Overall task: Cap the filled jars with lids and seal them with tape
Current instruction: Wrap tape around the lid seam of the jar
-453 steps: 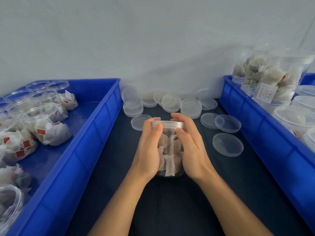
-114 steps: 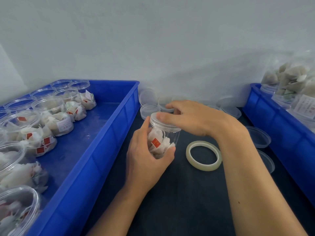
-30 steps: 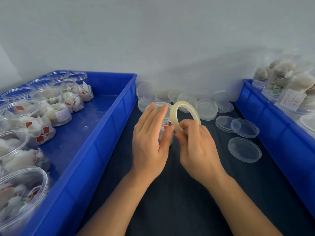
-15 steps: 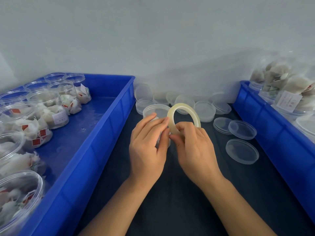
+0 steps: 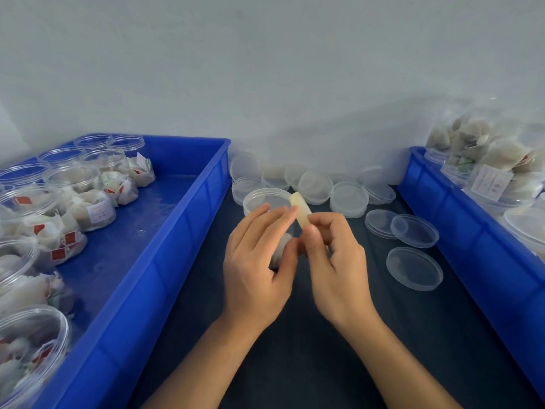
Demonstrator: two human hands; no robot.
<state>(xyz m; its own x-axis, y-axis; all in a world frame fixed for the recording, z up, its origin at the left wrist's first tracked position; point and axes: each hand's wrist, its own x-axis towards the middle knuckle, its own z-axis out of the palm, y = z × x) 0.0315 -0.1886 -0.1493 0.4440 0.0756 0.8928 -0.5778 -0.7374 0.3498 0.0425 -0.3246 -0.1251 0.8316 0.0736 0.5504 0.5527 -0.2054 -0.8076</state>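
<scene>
A capped clear jar [image 5: 267,199] of tea bags stands on the dark table, mostly hidden behind my left hand [image 5: 259,261]. That hand lies against the jar with fairly straight fingers, and its fingertips touch the tape roll [image 5: 300,209]. My right hand [image 5: 333,261] pinches the yellowish roll, which is turned edge-on just right of the jar's lid. Both thumbs meet in front of the jar. I cannot see the tape's loose end.
A blue crate [image 5: 165,261] on the left holds several open filled jars [image 5: 88,199]. A second blue crate [image 5: 472,240] on the right holds capped jars [image 5: 495,169]. Loose clear lids [image 5: 414,268] lie along the wall and right of my hands.
My right hand has turned the tape roll from face-on to edge-on. My left fingers have straightened and reached up to the roll. The jar has stayed in place.
</scene>
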